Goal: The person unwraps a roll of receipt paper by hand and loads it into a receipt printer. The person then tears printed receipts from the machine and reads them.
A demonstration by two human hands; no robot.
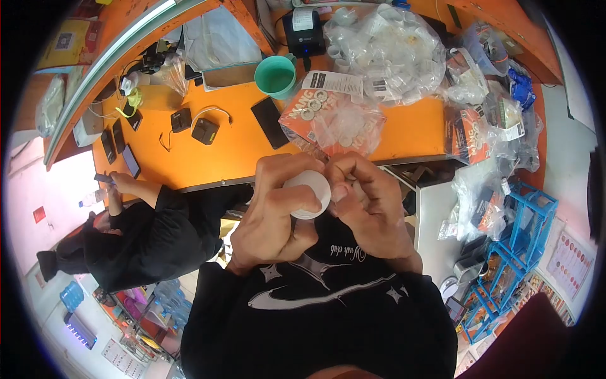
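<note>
Round white piece, centre of frame: pinched in left hand. Right hand beside its right edge, fingertips drawn together, any contents unclear.

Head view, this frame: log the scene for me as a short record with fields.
Left hand: left hand gripping a round white item
Right hand: right hand, fingers pinched beside that item; cannot tell what they hold
Surface: orange counter
On it, ahead of hands: orange printed package, black phone, green mug
Far side: black printer, clear plastic bag of small pale things
Right side: blue rack
Other person: a person in black, at left, holding a phone
</note>
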